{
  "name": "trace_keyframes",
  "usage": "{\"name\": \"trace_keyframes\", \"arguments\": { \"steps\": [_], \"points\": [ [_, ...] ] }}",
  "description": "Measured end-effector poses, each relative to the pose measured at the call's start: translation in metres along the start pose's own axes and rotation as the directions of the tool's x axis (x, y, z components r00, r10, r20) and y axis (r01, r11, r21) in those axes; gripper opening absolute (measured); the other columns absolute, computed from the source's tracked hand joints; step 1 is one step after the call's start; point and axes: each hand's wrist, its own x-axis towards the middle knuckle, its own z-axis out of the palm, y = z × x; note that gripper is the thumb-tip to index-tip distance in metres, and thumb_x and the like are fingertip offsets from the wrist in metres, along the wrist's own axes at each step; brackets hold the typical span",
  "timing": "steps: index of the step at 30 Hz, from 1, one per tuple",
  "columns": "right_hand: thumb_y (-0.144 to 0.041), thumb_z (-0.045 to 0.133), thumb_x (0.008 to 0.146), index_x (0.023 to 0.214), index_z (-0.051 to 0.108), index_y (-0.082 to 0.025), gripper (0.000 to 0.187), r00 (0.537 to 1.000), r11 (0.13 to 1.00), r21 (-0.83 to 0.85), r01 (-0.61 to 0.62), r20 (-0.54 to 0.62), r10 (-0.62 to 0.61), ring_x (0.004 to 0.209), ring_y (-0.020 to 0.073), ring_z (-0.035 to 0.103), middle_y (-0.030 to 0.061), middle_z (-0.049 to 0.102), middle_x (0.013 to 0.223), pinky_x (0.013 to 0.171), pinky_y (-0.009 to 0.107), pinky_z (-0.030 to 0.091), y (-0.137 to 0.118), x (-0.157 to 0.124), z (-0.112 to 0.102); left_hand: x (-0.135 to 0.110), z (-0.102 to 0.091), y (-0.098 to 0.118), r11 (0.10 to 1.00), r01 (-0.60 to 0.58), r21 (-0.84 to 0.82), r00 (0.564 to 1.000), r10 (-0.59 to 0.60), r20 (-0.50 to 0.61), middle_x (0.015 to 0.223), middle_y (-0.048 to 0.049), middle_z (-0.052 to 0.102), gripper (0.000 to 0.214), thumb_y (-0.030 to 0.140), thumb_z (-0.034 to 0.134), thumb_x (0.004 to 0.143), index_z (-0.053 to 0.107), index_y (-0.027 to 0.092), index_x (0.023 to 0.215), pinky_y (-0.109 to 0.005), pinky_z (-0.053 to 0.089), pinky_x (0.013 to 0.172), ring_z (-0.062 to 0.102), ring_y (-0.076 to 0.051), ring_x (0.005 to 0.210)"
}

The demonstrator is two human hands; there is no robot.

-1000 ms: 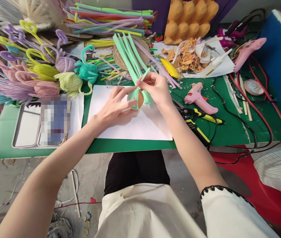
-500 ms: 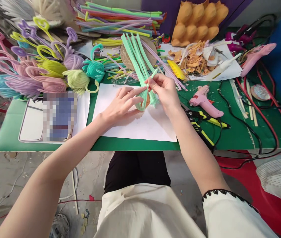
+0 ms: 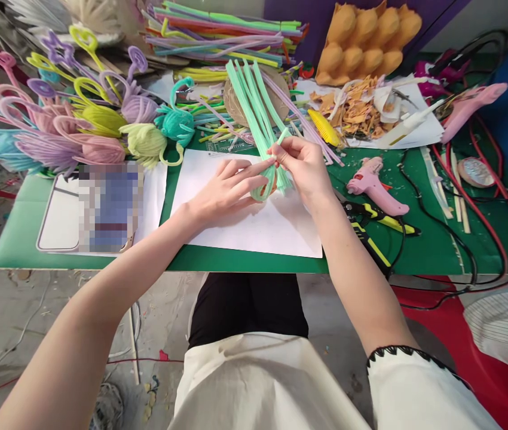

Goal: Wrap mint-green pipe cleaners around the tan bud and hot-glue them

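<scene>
Mint-green pipe cleaners (image 3: 251,101) fan upward from between my hands, their lower ends bent into loops above a white paper sheet (image 3: 204,224). My left hand (image 3: 231,190) comes in from the left, its fingertips pressed on the bundle where the strands gather. At that same spot my right hand (image 3: 303,166) pinches a mint-green strand between thumb and fingers, and a short end sticks up above the pinch. Something orange-brown shows partly behind the loops; most of it is hidden.
Finished yarn-like figures (image 3: 101,119) crowd the left, beside a phone (image 3: 113,209). Bundled pipe cleaners (image 3: 222,36) lie at the back near an orange egg carton (image 3: 366,42). A pink glue gun (image 3: 375,188), yellow-black pliers (image 3: 370,230) and cables (image 3: 473,209) lie right.
The camera view has shifted slightly, so the table's things sit a little further right. Both hands stay on the pipe cleaners with only a small finger movement.
</scene>
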Motion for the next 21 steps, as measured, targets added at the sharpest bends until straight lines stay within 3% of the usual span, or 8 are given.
{"name": "trace_keyframes", "arguments": {
  "steps": [5, 12, 21],
  "points": [
    [-0.061, 0.076, 0.084, 0.078, 0.066, -0.025, 0.038, 1.0, 1.0, 0.005, -0.024, -0.006, 0.024, 0.074, 0.015, 0.066, 0.0, 0.07, 0.081, 0.077, 0.035, 0.06, -0.0026, -0.0013, 0.0002, -0.0006, 0.0003, -0.0005, 1.0, 0.006, -0.027, 0.999, -0.005, 0.039, 0.156, -0.0075, 0.056, 0.024, 0.035, 0.046, 0.107, 0.051, 0.028, 0.13, -0.051, 0.047, 0.094, 0.059, -0.029, 0.118],
    [-0.056, 0.08, 0.082, 0.075, 0.067, -0.024, 0.036, 1.0, 0.999, 0.041, -0.008, -0.007, 0.009, 0.073, 0.0138, 0.065, -0.0013, 0.07, 0.078, 0.073, 0.033, 0.059, -0.002, -0.0009, 0.0007, -0.0016, 0.0016, -0.0011, 0.997, -0.065, -0.048, 0.997, 0.064, -0.037, 0.158, -0.0062, 0.054, 0.029, 0.031, 0.052, 0.105, 0.046, 0.029, 0.134, -0.046, 0.047, 0.091, 0.057, -0.027, 0.115],
    [-0.056, 0.083, 0.079, 0.076, 0.067, -0.023, 0.036, 1.0, 0.999, 0.035, -0.029, 0.014, 0.028, 0.074, 0.0151, 0.065, -0.0012, 0.067, 0.076, 0.078, 0.035, 0.06, 0.0041, 0.0006, 0.0009, -0.0015, 0.0012, 0.0002, 0.999, -0.022, -0.049, 0.999, 0.024, 0.045, 0.154, -0.007, 0.058, 0.025, 0.031, 0.045, 0.108, 0.051, 0.027, 0.131, -0.049, 0.047, 0.095, 0.057, -0.027, 0.12]
  ]
}}
